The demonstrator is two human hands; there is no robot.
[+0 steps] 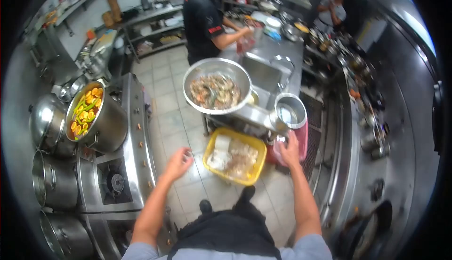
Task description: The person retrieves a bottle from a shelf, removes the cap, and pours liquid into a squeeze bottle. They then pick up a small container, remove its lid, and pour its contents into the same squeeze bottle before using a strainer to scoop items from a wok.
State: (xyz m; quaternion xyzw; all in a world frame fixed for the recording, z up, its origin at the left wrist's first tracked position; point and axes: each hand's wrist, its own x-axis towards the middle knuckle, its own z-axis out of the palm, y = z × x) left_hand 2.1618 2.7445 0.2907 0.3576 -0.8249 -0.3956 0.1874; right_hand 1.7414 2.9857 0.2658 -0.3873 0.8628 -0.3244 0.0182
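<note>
My left hand (179, 163) hangs in the air above the tiled floor, its fingers slightly curled and apart, with nothing in them. To its right is a yellow tub (262, 167) of pale, wet-looking food and white pieces. My right hand (289, 149) is closed just below a round metal pot (302, 115), at a small shiny part; I cannot tell what exactly its fingers grip. Beyond the tub, a large metal bowl (242, 77) filled with shrimp (215, 92) rests at the sink counter's near end. A pink bucket (301, 142) sits behind my right hand.
A sink (256, 67) with a faucet (285, 62) is set into the steel counter. A co-worker (202, 20) in black stands at its far left; another person (331, 13) is at the back right. On the left stove (136, 133) stands a tall pot (110, 128) of orange slices and green pieces.
</note>
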